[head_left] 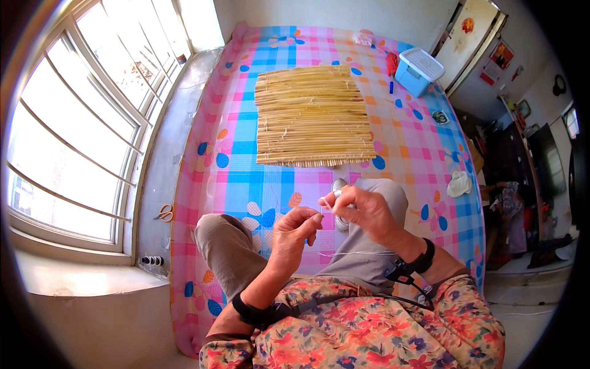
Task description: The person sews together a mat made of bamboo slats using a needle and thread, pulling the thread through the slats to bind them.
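Observation:
My left hand [295, 230] is raised over my lap with thumb and fingertips pinched on a thin white thread. Just right of it and slightly higher, my right hand [356, 209] is closed, its fingers also holding white thread [357, 254], part of which hangs loosely below both hands. The small white bit at my right fingertips is too small to make out. Beyond my hands, a mat of thin yellow reed sticks [313, 114] lies on the checked plastic sheet [215, 178], its near edge showing tied stick ends.
A blue lidded box [410, 79], a red item [391, 63] and a white cloth [459, 184] lie to the right on the sheet. At left, scissors [165, 213] and a dark spool-like item [152, 260] rest on the ledge [157, 184] beside the barred window. My bent legs frame my hands.

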A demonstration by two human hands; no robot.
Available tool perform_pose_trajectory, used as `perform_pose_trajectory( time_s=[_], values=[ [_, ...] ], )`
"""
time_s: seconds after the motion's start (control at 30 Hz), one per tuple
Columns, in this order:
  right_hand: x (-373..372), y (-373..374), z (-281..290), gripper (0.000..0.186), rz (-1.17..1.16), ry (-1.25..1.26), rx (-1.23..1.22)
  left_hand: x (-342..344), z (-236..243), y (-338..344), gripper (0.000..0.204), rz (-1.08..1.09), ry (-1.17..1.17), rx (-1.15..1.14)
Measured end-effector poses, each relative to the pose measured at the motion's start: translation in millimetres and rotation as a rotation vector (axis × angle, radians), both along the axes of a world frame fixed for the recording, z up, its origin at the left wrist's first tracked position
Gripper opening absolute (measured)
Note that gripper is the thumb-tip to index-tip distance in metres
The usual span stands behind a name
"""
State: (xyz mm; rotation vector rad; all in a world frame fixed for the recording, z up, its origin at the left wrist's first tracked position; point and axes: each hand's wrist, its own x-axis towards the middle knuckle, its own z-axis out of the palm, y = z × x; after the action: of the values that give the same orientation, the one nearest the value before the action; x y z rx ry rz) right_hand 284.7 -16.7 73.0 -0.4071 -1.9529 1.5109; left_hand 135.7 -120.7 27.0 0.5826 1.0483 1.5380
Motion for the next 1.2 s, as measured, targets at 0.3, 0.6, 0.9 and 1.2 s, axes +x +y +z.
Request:
perform_pose_trajectory(
  time_s=[0.3,0.6,0.9,1.2],
  values=[
    [-0.9,3.7,-3.3,0.011,0.002,-0.115,0.699,11.7,9.0,-2.4,0.010,0.073,0.017,0.024],
    [1.4,8.2,-0.7,0.007,0.044,-0.137,0.844,7.7,15.7,0.9,0.014,-0.024,0.042,-0.051],
    [3.9,2.5,-3.9,0.009,-0.079,-0.141,0.600,3.0,12.7,2.9,0.009,-0.024,-0.106,-0.043],
    [-4.4,6.0,-21.5,0.014,0.085,-0.130,-0.509,-10.8,3.4,6.0,0.009,-0.171,0.187,0.082]
  ],
)
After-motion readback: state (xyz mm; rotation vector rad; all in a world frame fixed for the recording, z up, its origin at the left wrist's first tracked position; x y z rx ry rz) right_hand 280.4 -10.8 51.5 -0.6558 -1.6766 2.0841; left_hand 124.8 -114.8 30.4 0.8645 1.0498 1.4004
